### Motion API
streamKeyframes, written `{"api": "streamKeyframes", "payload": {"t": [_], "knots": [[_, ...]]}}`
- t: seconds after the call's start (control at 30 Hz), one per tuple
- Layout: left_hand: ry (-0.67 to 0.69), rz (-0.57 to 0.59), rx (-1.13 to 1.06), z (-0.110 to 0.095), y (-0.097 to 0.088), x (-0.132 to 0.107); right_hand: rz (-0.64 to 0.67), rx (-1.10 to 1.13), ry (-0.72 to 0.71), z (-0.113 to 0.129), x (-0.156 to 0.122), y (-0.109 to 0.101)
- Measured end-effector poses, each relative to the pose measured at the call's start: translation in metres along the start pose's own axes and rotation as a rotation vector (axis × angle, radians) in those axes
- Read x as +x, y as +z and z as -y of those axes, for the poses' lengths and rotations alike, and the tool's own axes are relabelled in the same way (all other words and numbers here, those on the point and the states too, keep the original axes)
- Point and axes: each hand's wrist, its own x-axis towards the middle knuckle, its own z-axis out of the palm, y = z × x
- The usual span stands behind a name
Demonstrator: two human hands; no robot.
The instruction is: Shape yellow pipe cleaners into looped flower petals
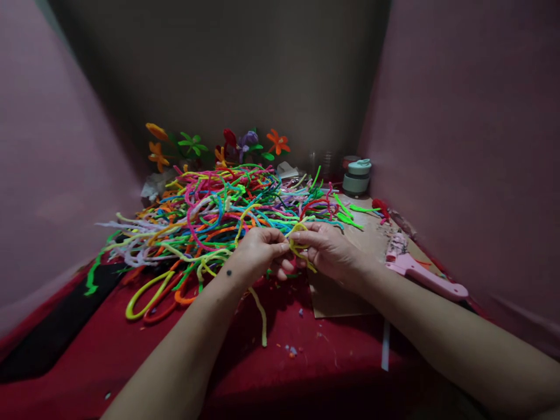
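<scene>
A yellow pipe cleaner (299,247), bent into loops, is pinched between my two hands in front of the pile. My left hand (265,249) grips its left side with thumb and forefinger. On the other side my right hand (326,248) has its fingers closed on the looped part, and a short yellow end sticks out below. Just behind them spreads a large tangled heap of many-coloured pipe cleaners (219,210). One pale yellow pipe cleaner (261,318) lies on the red cloth below my left hand. The fingers partly hide the held loops.
Fuzzy flowers (279,142) stand behind the heap against the dark wall. A lidded mint cup (356,178) is at the back right. A pink-handled tool (426,277) lies right of a brown board (336,300). Scraps dot the red cloth (280,373); pinkish walls rise on both sides.
</scene>
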Motion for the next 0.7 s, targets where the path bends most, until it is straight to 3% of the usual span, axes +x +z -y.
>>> {"api": "streamKeyframes", "payload": {"t": [0.17,0.3,0.4,0.6,0.7], "knots": [[-0.04,0.032,-0.093,0.001,0.002,0.001,0.008,-0.034,-0.029,0.002,-0.004,0.004],[-0.004,-0.046,-0.109,0.004,0.005,0.003,0.058,-0.032,-0.018,0.001,-0.006,0.005],[0.004,0.018,-0.083,0.004,0.006,0.002,0.066,-0.071,-0.016,0.001,-0.006,0.004],[-0.072,0.046,0.238,-0.002,-0.006,-0.001,-0.085,-0.037,-0.046,0.005,-0.001,0.001],[0.084,-0.045,0.428,-0.003,-0.012,0.0,-0.134,-0.012,-0.027,0.006,0.001,-0.001]]}}
